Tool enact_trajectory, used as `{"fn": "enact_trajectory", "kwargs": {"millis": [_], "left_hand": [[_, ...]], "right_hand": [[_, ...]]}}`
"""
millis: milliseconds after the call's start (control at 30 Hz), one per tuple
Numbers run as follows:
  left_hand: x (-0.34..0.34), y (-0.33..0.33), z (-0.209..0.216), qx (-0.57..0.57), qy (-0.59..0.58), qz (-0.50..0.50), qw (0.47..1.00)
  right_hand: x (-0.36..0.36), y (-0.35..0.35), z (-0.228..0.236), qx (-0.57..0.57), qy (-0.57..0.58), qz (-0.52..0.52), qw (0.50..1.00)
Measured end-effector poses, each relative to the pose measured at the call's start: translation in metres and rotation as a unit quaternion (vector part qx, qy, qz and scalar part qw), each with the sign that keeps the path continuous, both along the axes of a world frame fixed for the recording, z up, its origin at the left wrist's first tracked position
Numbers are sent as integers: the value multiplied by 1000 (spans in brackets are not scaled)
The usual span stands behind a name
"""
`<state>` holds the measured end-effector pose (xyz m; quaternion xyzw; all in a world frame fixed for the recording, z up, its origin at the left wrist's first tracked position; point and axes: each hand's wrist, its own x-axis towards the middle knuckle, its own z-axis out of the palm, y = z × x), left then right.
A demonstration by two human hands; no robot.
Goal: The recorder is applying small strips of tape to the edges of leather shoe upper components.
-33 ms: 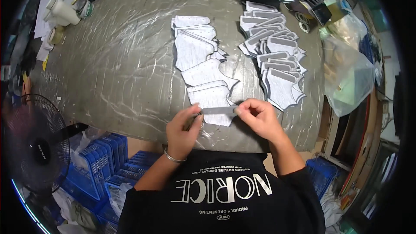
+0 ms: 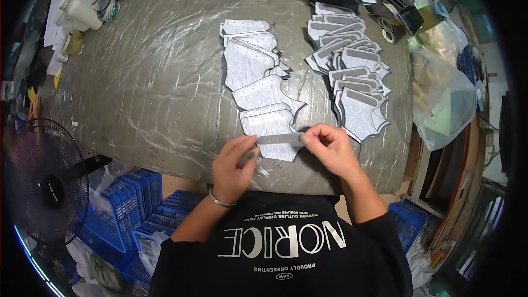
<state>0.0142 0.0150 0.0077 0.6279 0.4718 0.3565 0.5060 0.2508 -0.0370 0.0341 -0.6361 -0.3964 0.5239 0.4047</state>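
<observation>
Between my two hands a narrow grey strip [image 2: 279, 139] is stretched level, just above the lowest of the pale grey fabric pieces [image 2: 269, 124]. My left hand [image 2: 235, 160] pinches its left end, and more grey material shows between the thumb and fingers. At the strip's right end, my right hand [image 2: 329, 149] has it between thumb and forefinger. Those fabric pieces overlap in a column running away from me, with dotted upper edges and dark undersides. To the right lies a second column of similar pieces [image 2: 357, 111], bearing darker grey strips along their edges.
A plastic-covered table [image 2: 148, 88] carries everything. White bottles [image 2: 82, 14] and tape rolls [image 2: 71, 43] stand at far left. Clear plastic bags [image 2: 444, 96] hang at the right edge. A fan [image 2: 52, 187] and blue crates [image 2: 124, 203] are at lower left, near another person's hand [image 2: 36, 107].
The strip between my hands looks lighter now. Both hands keep their grip and have hardly moved.
</observation>
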Motion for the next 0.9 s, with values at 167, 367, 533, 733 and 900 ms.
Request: {"fn": "enact_trajectory", "kwargs": {"millis": [167,367,533,733,900], "left_hand": [[-13,3,-1,226,269,-180,919],[-13,7,4,215,293,-225,904],[-11,8,4,202,276,-204,917],[-10,10,6,209,276,-206,915],[-9,11,6,210,304,-236,899]], "right_hand": [[-11,25,-11,-15,84,-19,996],[-20,42,-13,-52,54,-3,997],[-19,47,-14,-80,45,-4,996],[-22,51,-12,-96,17,-17,995],[-24,51,-17,-88,0,-35,996]]}}
